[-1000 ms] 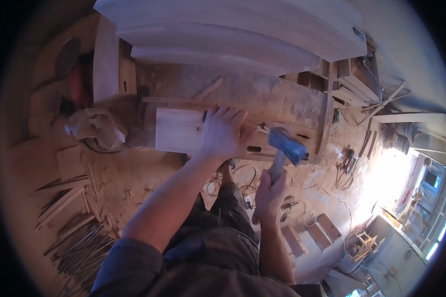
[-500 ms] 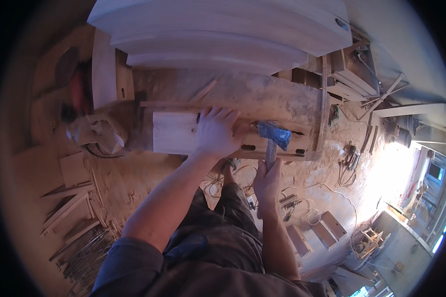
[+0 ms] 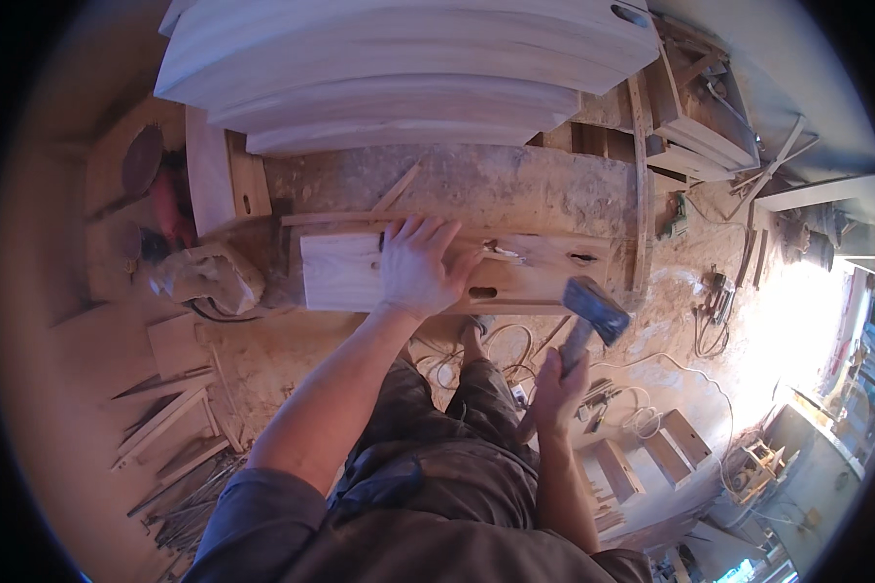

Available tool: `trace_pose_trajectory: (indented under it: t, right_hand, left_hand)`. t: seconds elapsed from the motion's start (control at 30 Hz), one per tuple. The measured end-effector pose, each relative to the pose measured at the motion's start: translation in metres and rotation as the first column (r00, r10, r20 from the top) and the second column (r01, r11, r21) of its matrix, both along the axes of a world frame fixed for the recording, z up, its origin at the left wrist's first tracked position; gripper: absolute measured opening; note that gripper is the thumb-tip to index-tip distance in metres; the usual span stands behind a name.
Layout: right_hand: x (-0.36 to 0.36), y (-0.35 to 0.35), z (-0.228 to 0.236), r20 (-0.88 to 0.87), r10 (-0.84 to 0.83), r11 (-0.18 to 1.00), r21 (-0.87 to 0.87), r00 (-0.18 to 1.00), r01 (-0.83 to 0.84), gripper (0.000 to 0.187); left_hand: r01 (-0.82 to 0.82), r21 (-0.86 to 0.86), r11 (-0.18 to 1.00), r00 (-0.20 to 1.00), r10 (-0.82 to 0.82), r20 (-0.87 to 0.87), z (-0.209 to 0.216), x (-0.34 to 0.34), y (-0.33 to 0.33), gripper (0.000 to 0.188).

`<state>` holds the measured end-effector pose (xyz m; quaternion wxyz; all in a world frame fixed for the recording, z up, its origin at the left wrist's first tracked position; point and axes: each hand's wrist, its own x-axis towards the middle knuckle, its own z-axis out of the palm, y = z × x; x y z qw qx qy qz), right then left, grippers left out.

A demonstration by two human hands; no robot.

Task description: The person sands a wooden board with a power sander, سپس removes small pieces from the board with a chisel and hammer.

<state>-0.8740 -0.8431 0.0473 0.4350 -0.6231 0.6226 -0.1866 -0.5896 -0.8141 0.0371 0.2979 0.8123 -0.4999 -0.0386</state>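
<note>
My left hand (image 3: pixel 421 269) lies on a pale wooden board (image 3: pixel 340 277) with its fingers spread, covering part of the board's middle. Slots are cut through the board; one dark slot shows just right of my palm. My right hand (image 3: pixel 560 391) is wrapped round the handle of a hammer (image 3: pixel 598 311) with a dark bluish head. The hammer head is raised at the board's right end, apart from my left hand. The board rests on a dusty workbench (image 3: pixel 515 189).
A stack of wide pale boards (image 3: pixel 379 78) stands at the far side of the bench. A thin wooden strip (image 3: pixel 399 189) lies behind the board. Offcuts (image 3: pixel 170 413) are piled on the floor at left. Cables (image 3: pixel 690 384) and wooden box pieces (image 3: pixel 671 449) lie at right.
My right hand has moved the hammer to the right and nearer my body, off the board's slotted part. My left hand stays on the board. The whole view has shifted slightly.
</note>
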Motion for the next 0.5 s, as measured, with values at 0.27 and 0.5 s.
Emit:
trace_pose_trajectory:
  t: [0.27, 0.5]
  right_hand:
    - [-0.040, -0.053, -0.019, 0.214, -0.314, 0.923, 0.297, 0.925, 0.244, 0.012]
    - [-0.032, -0.103, -0.057, 0.220, -0.359, 0.864, 0.446, 0.907, 0.234, 0.012]
  left_hand:
    - [-0.008, 0.066, 0.998, 1.000, 0.006, 0.021, -0.005, 0.000, 0.002, 0.045]
    - [-0.002, 0.098, 0.995, 1.000, 0.002, 0.003, -0.002, -0.003, -0.003, 0.046]
